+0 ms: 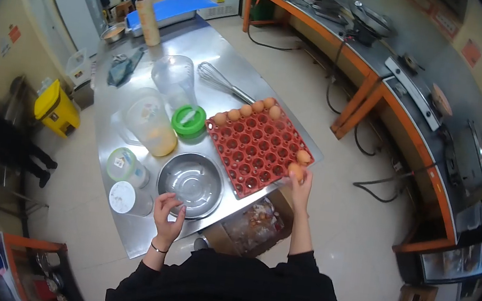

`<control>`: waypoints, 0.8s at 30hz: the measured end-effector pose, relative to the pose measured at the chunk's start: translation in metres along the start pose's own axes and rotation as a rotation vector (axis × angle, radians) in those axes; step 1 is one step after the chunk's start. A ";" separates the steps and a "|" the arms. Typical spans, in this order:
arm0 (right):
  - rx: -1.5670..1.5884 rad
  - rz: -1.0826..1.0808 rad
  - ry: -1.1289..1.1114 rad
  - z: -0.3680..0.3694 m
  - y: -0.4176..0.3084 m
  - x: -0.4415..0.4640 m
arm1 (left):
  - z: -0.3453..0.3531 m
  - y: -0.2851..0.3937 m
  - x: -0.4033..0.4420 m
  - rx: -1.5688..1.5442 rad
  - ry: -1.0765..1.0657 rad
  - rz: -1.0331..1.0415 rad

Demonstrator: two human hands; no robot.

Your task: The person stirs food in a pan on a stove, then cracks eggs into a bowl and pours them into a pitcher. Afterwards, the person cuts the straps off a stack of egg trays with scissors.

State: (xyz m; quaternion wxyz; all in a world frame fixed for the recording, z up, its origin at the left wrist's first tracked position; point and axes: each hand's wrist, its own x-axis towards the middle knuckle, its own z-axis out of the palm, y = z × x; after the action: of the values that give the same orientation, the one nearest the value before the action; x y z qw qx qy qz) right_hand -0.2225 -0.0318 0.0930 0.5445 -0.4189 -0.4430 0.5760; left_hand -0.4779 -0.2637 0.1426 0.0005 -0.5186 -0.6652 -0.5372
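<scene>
My right hand (301,188) has its fingers round an egg (295,171) at the near right corner of a red egg tray (253,146). Another egg (303,157) sits in the tray just beyond it, and several more eggs line the far edge. My left hand (168,221), fingers apart and holding nothing, is over the near rim of a metal bowl (190,185). Beyond the bowl stands a clear plastic jug (149,121) with yellow liquid at its bottom. A green-lidded container (189,121) is beside the jug.
Two lidded jars (122,197) stand left of the bowl. A whisk (225,82) lies beyond the tray on the metal table (99,127). Below the table edge is an open box of eggshells (255,227). A person (8,134) stands far left, near a yellow bin (58,109).
</scene>
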 end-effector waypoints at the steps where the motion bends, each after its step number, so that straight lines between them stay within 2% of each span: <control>1: 0.027 0.012 0.066 -0.014 0.023 -0.009 | 0.004 0.001 0.004 0.001 -0.008 0.030; 4: -0.220 0.140 0.039 -0.034 0.072 -0.030 | 0.015 0.010 0.013 -0.035 -0.053 0.051; 7: -0.771 -0.428 0.058 -0.016 0.073 -0.042 | 0.024 0.020 0.015 -0.062 -0.087 0.070; 10: -0.766 -0.487 0.037 -0.011 0.086 -0.038 | 0.029 0.025 0.013 -0.069 -0.102 0.083; 13: -0.841 -0.459 0.036 -0.012 0.099 -0.032 | 0.029 0.027 0.010 -0.071 -0.119 0.084; 16: -0.145 0.131 0.142 -0.010 0.083 -0.031 | 0.031 0.022 0.008 -0.138 -0.152 0.008; 18: 0.314 0.401 -0.069 -0.022 0.061 -0.033 | 0.039 0.019 0.008 -0.251 -0.191 -0.119; 19: 0.545 0.536 -0.181 -0.025 0.049 -0.035 | 0.044 0.017 0.011 -0.295 -0.256 -0.120; 22: 0.638 0.758 -0.411 0.003 -0.001 -0.044 | 0.061 0.014 0.032 -0.392 -0.473 -0.134; 24: 0.562 0.843 -0.557 0.037 -0.023 -0.044 | 0.069 0.010 0.047 -0.521 -0.612 -0.207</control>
State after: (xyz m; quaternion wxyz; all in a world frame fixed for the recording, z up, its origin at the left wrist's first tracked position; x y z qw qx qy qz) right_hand -0.2500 -0.0774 0.1248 0.2213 -0.2312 -0.1945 0.9272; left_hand -0.4544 -0.1834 0.1466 -0.3826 -0.5675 -0.5252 -0.5057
